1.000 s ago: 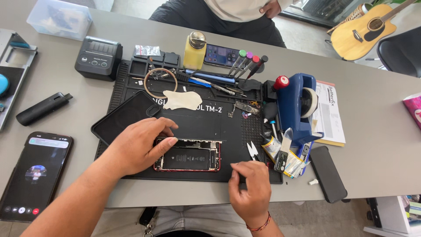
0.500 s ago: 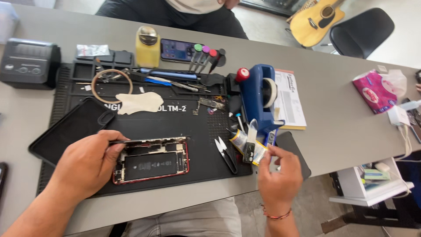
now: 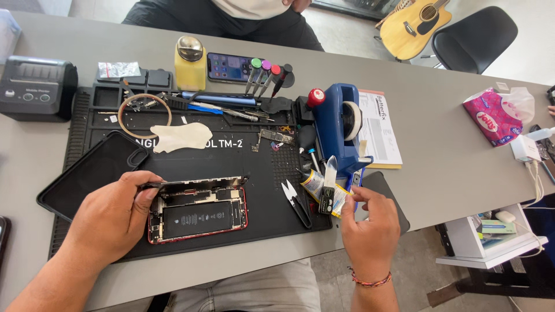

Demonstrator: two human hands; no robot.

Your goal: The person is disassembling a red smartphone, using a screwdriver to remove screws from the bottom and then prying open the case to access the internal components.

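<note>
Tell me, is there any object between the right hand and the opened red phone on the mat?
Yes. Small black-handled snips lie on the black mat between the right hand and the opened red phone, which the left hand steadies.
</note>
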